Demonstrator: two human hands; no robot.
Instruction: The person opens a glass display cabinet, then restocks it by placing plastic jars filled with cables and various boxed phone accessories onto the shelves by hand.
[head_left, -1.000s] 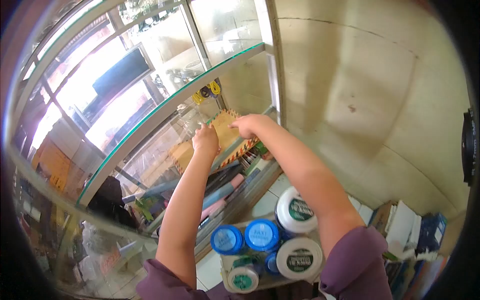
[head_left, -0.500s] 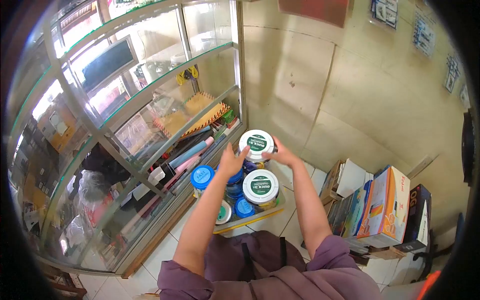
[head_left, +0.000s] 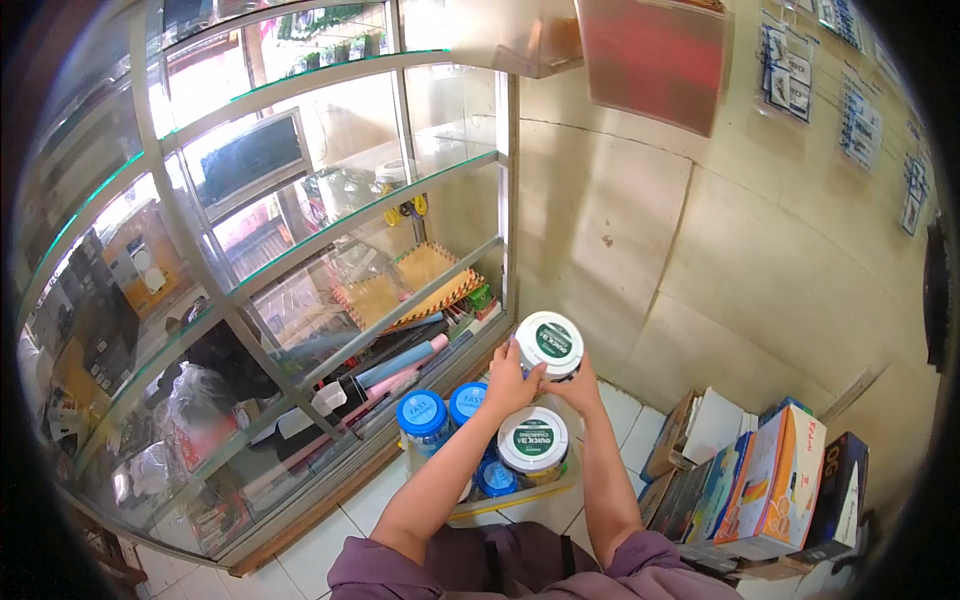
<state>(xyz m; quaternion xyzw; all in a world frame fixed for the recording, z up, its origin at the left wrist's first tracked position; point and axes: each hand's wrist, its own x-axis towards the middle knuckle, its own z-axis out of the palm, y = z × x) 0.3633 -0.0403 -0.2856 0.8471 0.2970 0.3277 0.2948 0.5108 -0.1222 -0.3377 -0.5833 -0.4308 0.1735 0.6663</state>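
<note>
Over tiled flr (head_left: 620, 410) nr glass cab. (head_left: 365, 223), 2 hands (head_left: 512, 388) hold white-lid jar (head_left: 549, 343).

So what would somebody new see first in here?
Probably the white-lidded jar, held up between the left hand and right hand. Then maybe two bright blue lids left of the left forearm, and the orange-and-white box at the lower right.

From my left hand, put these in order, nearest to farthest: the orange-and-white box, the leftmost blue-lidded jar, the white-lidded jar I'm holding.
1. White-lidded jar: touching the left hand.
2. Leftmost blue-lidded jar: to the hand's left.
3. Orange-and-white box: off to the right.
</note>
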